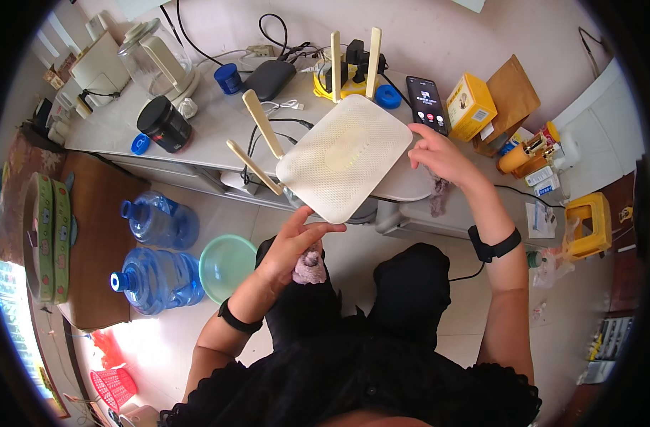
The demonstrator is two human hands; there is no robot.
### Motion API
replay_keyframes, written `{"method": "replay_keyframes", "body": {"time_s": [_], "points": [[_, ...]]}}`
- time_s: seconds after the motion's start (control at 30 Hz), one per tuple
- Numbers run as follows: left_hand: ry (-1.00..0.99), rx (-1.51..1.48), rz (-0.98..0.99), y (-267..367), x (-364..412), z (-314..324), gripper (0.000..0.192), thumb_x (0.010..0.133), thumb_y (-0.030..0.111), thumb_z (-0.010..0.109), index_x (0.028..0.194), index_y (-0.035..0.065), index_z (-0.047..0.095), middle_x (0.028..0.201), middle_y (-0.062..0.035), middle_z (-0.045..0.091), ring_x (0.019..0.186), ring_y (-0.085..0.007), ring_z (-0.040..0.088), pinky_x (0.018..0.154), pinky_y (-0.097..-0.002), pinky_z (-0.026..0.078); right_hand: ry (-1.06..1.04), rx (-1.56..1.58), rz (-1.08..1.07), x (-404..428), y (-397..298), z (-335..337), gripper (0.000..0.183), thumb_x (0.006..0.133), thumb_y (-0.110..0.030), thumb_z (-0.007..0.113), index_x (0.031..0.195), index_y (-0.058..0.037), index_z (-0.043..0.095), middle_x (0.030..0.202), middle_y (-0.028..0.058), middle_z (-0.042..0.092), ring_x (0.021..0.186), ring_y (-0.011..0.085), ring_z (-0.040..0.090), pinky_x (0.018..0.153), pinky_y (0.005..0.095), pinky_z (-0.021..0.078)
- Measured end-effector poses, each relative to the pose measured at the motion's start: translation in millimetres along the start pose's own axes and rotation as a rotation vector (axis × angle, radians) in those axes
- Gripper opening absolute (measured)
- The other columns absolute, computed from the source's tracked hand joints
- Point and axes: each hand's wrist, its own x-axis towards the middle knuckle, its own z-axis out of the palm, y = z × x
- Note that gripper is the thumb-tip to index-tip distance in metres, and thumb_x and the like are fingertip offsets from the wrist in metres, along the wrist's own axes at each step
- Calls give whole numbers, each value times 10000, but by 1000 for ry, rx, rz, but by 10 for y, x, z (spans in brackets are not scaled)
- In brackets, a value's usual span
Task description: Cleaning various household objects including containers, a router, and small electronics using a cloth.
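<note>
A white Wi-Fi router [351,155] with four cream antennas is held up tilted over the front edge of the desk. My left hand [298,240] grips its lower corner, and a crumpled pinkish cloth [309,267] hangs beneath that palm. At the router's right corner, my right hand [439,155] touches the edge with its fingertips. Below the right fingers hangs a greyish-purple cloth [438,196], partly hidden by the hand. Black cables [258,133] lie behind the router's left side. A smartphone [427,104] with a lit screen lies just beyond my right hand.
On the desk [223,125] stand a black jar [164,125], a glass kettle [156,58], a yellow power strip [351,85] with plugs and a yellow box [470,107]. Blue water bottles [162,280] and a green basin [227,269] stand on the floor at left.
</note>
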Motion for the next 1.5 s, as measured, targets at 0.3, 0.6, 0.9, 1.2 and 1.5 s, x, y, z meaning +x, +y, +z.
{"method": "replay_keyframes", "body": {"time_s": [0.3, 0.6, 0.9, 1.2, 1.5], "points": [[105, 38, 28, -71, 97, 25, 493, 976, 40, 519, 1437, 51, 343, 1058, -96, 680, 644, -36, 488, 561, -197, 402, -24, 19, -10, 218, 98, 8, 561, 879, -150, 596, 1383, 27, 424, 788, 45, 665, 659, 68, 529, 585, 246, 413], [123, 15, 40, -20, 68, -83, 524, 963, 22, 523, 1454, 52, 343, 920, -41, 629, 644, -45, 501, 562, -205, 404, -41, -6, -13, 26, -34, 77, 508, 901, -111, 552, 1377, 13, 424, 776, 39, 644, 707, 82, 561, 644, 242, 425], [103, -16, 55, 21, 4, -289, 574, 934, 27, 499, 1483, 41, 331, 919, -48, 625, 653, -92, 540, 580, -228, 453, -37, 35, -21, -270, 69, 196, 549, 897, -84, 595, 1382, 70, 388, 781, 63, 638, 706, 107, 583, 642, 262, 459], [214, 14, 59, 145, -12, -297, 588, 865, 68, 430, 1448, 7, 383, 949, -100, 608, 617, -151, 568, 549, -264, 481, -12, 6, -49, -504, 63, 335, 534, 922, -74, 597, 1393, 54, 381, 757, 48, 601, 681, 90, 555, 623, 250, 446], [99, 34, 55, 238, 125, -487, 512, 894, 35, 474, 1405, 19, 442, 941, -63, 633, 694, -110, 606, 627, -244, 518, 37, 14, -68, -420, 74, 340, 520, 927, -95, 612, 1383, 52, 410, 749, 51, 617, 674, 92, 578, 599, 248, 449]]}}
